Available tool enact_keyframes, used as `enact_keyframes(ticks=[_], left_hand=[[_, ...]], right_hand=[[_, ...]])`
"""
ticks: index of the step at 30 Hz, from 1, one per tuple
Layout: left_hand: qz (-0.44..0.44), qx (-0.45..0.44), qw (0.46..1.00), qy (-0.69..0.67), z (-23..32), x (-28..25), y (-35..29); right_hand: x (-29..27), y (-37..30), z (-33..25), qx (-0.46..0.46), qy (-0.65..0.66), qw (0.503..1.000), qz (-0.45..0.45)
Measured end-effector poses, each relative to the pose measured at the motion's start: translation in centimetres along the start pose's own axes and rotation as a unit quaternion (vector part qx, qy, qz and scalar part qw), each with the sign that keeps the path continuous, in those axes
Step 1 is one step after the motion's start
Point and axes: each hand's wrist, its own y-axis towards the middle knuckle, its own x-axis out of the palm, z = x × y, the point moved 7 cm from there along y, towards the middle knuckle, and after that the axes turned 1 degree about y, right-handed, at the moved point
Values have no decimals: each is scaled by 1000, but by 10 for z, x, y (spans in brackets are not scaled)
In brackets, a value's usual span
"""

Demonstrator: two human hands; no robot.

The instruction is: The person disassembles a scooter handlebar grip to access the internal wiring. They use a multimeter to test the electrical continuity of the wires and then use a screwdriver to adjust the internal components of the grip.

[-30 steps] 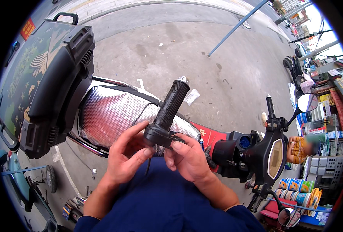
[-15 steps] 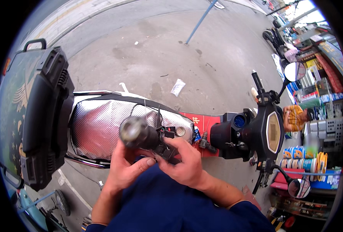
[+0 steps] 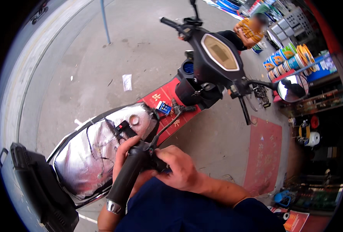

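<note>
A black handlebar grip (image 3: 127, 179) with a chrome end stands tilted in front of my body. Its switch housing and a thin dark lever (image 3: 170, 125) point up and to the right. My left hand (image 3: 122, 154) wraps round the housing end from behind, partly hidden by the grip. My right hand (image 3: 180, 170) pinches at the housing's right side; its fingertips cover whatever small part lies there. Just beyond, a black switch block with a red button (image 3: 121, 125) lies on the scooter's silver quilted seat cover (image 3: 86, 158), among thin wires.
A round cap (image 3: 134, 120) sits on the seat. On the red footboard mat (image 3: 173, 129) lie a blue box (image 3: 164, 108) and a dark tool (image 3: 177, 107). The scooter's front (image 3: 218, 54) and mirror (image 3: 292, 89) stand ahead. A seated person (image 3: 249, 33) is behind.
My view has swung to the right, so the scooter's front appears nearer the middle. The grip, earlier seen end-on, now shows its length, with its chrome end toward me. Both hands stay on it.
</note>
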Motion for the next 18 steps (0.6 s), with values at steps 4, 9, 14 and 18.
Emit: enact_keyframes(ticks=[4, 9, 14, 18], left_hand=[[-16, 14, 1000, -12, -14, 49, 12], [-103, -7, 988, 113, -41, 173, 31], [-182, -83, 975, 94, -75, 305, 42], [-295, -120, 942, 107, -104, 409, 55]], right_hand=[[-39, -33, 24, 10, 9, 999, 49], [-137, -116, 67, 17, -10, 989, 147], [-233, -178, 96, 114, -60, 972, 198], [-323, -223, 100, 181, -135, 946, 233]])
